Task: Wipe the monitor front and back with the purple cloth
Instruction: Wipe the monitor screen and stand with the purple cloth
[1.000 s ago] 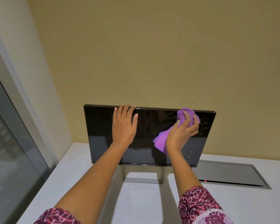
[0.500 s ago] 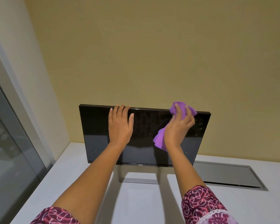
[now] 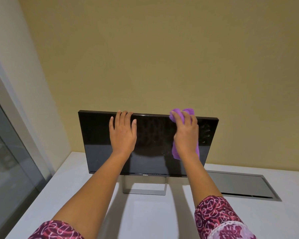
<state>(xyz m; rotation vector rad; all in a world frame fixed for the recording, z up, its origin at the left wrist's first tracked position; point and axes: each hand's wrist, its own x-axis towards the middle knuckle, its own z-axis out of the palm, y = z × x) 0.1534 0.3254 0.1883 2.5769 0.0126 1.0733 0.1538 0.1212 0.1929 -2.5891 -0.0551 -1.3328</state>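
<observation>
Wiping the top edge of the monitor's front

The left hand [image 3: 122, 133] lies flat and open on the dark screen of the monitor [image 3: 97, 140], fingertips hooked over the top edge to steady it on the white desk [image 3: 145, 213]. To the right, the right hand [image 3: 186, 135] is closed on the purple cloth [image 3: 182, 113], bunched at the upper rim. The front wipe looks under way; next the cloth likely crosses the rim to the back.

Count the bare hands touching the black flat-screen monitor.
2. The left hand rests flat on the black flat-screen monitor; the right hand presses the purple cloth near its top edge.
</observation>
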